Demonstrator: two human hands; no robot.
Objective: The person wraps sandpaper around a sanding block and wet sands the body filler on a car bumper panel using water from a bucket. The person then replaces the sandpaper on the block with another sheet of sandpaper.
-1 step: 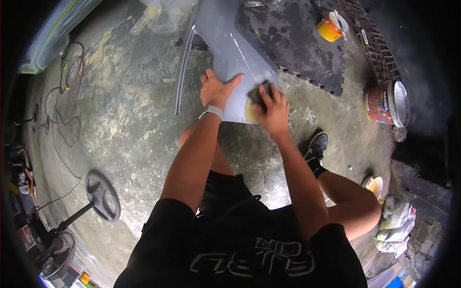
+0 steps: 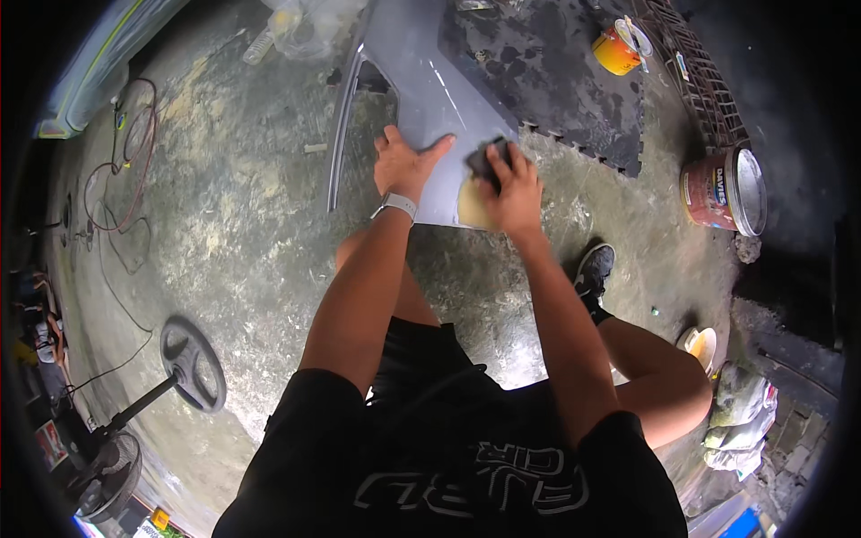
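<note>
A grey car body panel (image 2: 429,99) stretches away in front of me, with a beige filler patch (image 2: 472,204) at its near right corner. My left hand (image 2: 404,167), a watch on its wrist, holds the panel at its inner left edge. The thumb is spread across the grey surface and the fingers curl at the edge. In my right hand (image 2: 514,193) is a dark sanding block (image 2: 485,160), pressed on the panel near its right edge, just beyond the beige patch. Its underside is hidden.
A black foam mat (image 2: 574,108) lies beyond the panel, bearing a yellow-orange tub (image 2: 617,50). To the right stands a reddish paint bucket (image 2: 717,190). At left are a steering wheel (image 2: 215,368) on a shaft and a looped hose (image 2: 90,193). Plastic bags (image 2: 309,27) lie at the far side.
My right hand and the sanding block have shifted slightly away from me over the panel, baring more of the beige patch. My left hand keeps its place.
</note>
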